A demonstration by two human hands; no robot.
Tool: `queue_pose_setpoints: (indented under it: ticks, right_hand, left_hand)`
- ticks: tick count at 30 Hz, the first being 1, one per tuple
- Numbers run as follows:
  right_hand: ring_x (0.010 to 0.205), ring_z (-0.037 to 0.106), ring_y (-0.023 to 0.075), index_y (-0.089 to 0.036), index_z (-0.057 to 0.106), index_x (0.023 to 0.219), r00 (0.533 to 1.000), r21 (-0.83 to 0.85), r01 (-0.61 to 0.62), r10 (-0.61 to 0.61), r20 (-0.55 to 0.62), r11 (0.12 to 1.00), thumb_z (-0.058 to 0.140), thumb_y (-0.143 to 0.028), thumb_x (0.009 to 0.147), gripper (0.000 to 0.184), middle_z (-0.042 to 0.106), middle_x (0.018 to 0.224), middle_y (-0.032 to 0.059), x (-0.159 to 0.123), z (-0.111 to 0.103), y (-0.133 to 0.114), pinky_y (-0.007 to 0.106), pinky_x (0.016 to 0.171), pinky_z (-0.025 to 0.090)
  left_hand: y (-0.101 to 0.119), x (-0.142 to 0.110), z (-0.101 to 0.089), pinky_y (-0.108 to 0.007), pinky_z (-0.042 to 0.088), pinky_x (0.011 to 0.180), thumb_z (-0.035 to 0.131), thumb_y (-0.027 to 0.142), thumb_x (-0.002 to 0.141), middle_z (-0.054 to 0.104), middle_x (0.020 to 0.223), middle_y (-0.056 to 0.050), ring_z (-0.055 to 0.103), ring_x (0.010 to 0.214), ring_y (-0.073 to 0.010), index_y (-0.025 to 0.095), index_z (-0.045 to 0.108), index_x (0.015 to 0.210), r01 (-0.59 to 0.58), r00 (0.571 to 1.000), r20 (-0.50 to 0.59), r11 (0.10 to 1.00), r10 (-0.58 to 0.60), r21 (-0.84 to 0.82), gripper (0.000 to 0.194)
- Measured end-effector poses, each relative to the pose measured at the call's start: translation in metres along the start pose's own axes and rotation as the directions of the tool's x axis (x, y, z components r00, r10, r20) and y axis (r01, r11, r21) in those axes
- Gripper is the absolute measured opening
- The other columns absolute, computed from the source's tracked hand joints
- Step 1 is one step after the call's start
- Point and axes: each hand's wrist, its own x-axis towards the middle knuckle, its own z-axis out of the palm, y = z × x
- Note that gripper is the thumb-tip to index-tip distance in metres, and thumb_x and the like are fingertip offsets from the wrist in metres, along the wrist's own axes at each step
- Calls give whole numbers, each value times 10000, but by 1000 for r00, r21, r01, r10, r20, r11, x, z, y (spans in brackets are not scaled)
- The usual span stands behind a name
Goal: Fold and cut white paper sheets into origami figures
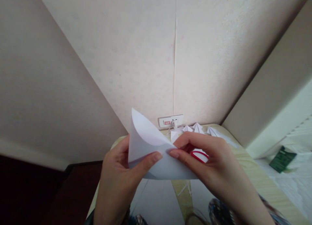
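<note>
A sheet of white paper (148, 134) is held up above the table, folded over so that one corner points upward at the left and a curved flap bows open. My left hand (124, 173) grips its left side, thumb across the front and fingers hidden behind. At the right, my right hand (207, 153) pinches the sheet's edge between thumb and index finger. Partly covered by that hand is a red-rimmed object (200, 155), maybe scissors handles; I cannot tell. Beneath the held sheet, more white paper (156, 202) lies on the wooden table (258, 176).
Several folded white paper pieces (198, 128) stand at the table's back edge. A wall socket (170, 121) with a plug in it sits just behind. Thin white strips (186, 188) lie near the front. A green packet (282, 159) rests beyond the table at the right.
</note>
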Motion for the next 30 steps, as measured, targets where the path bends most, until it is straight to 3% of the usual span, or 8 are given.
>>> queue_pose_setpoints:
  ticks: [16,21,30]
  right_hand:
    - [519,549,72,-182,619,649,1000,12,-11,11,0,1000,693,-188,850,214,614,568,-62,0,0,-2,159,485,393]
    - [508,548,69,-179,613,639,1000,17,10,-10,8,1000,669,-172,852,221,614,559,-59,1,0,-1,150,470,387]
    - [503,563,77,-195,628,646,1000,1,12,-12,-14,1000,653,-169,855,212,628,557,-56,-1,-1,2,161,468,399]
  left_hand:
    - [0,-1,2,-162,514,493,892,244,547,733,648,54,642,575,-123,236,758,662,-25,999,-37,998,23,-52,176]
    - [-1,1,0,-160,498,442,865,236,553,729,565,43,624,494,-117,218,750,610,-34,999,-23,999,34,-17,129]
    - [0,0,3,-155,516,441,876,268,548,726,590,28,650,507,-128,201,738,636,-58,998,24,998,58,-10,177]
